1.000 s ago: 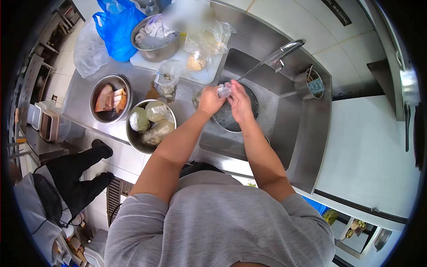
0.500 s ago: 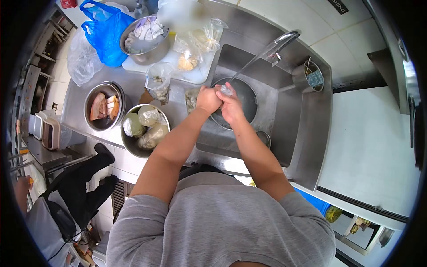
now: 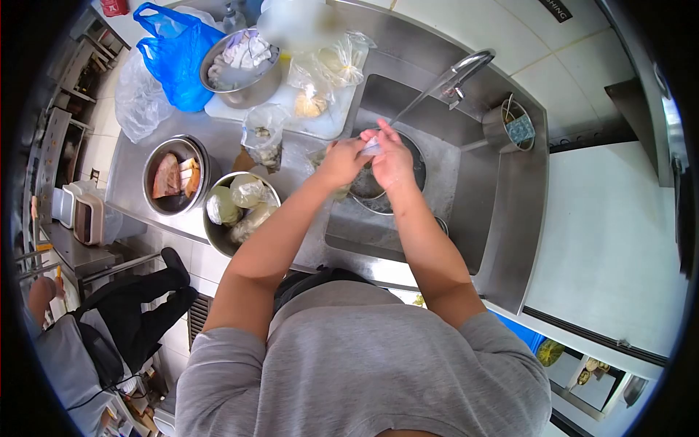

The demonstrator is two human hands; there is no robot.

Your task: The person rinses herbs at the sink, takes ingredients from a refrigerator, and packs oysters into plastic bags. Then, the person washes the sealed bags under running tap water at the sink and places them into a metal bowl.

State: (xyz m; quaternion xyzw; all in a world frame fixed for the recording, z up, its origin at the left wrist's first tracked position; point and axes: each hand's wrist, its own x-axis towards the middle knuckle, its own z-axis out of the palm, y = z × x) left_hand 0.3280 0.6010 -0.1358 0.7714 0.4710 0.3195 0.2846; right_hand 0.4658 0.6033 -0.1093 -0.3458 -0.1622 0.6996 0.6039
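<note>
Over the sink, my left hand [image 3: 342, 162] and my right hand [image 3: 392, 159] meet around a small clear plastic bundle [image 3: 370, 146]. My left fingers pinch its left side; my right hand is cupped beneath and beside it, its fingers partly wrapped round. Water runs from the tap [image 3: 466, 67] close to my fingertips. Below my hands a round metal basin [image 3: 419, 171] stands in the sink [image 3: 437, 200] with water in it. A clear bag [image 3: 263, 138] of pale food lies on the counter left of my left hand.
On the left counter stand a bowl of meat [image 3: 167, 177] and a pot of wrapped bundles [image 3: 250, 193]. Behind are a white board [image 3: 328, 125], a metal bowl with cloths [image 3: 251, 91] and a blue bag [image 3: 182, 69]. Another person [image 3: 138, 313] stands at lower left.
My hands have gone from clasped together half a second ago to slightly apart, with more of the plastic bundle showing. The view has shifted slightly, and the other person has moved a little.
</note>
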